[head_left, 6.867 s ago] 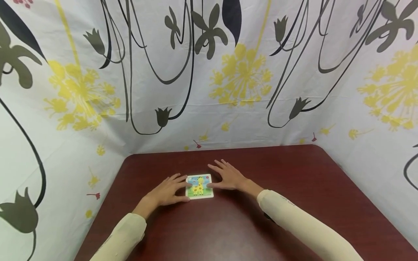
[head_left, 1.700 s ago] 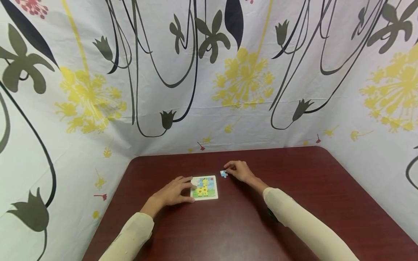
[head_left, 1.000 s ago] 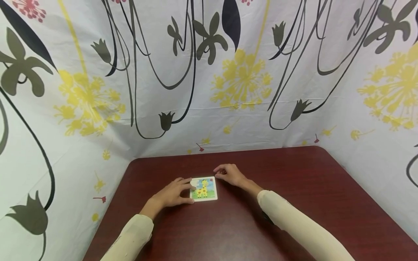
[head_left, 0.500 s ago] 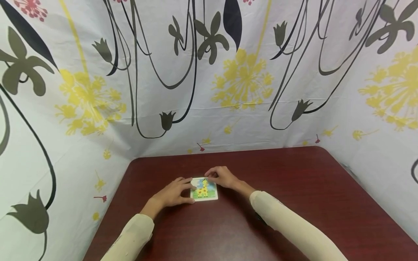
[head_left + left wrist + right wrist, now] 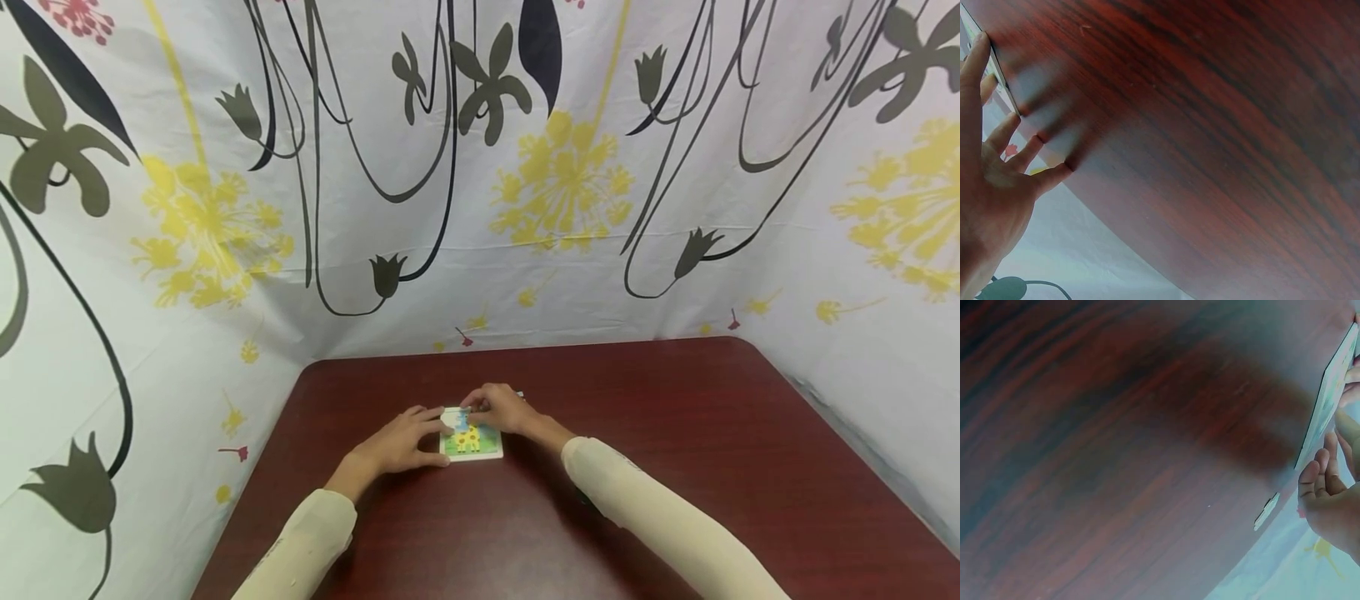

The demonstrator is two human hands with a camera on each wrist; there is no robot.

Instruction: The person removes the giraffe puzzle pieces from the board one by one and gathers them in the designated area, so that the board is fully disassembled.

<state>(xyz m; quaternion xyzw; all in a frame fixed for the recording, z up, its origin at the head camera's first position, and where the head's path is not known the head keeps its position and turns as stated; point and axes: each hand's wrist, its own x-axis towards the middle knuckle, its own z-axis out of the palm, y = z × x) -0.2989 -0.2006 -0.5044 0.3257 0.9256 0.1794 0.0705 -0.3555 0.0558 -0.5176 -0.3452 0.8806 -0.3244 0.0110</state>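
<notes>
A giraffe jigsaw puzzle in a white frame (image 5: pixel 486 448) lies on the dark red table. My left hand (image 5: pixel 392 443) rests at its left side, fingers spread, thumb by the near left corner and a fingertip over the picture. Over the upper right part is my right hand (image 5: pixel 504 408), its curled thumb and forefinger right at the picture and covering the giraffe's head; I cannot tell whether they grip a piece. Just beyond that hand a loose puzzle piece (image 5: pixel 521 394) peeks out. In the right wrist view this piece (image 5: pixel 1266 511) lies flat near the puzzle (image 5: pixel 1327 394).
The wood-grain table (image 5: pixel 675 433) has rounded far corners. White cloth (image 5: pixel 420 208) printed with flowers and vines hangs behind it and along both sides. Both forearms, in cream sleeves (image 5: pixel 652 508), reach in from the near edge.
My right hand held the loose piece beyond the puzzle's right corner, then moved left and nearer, over the picture; the piece stays on the table. My left hand stays at the frame's left side.
</notes>
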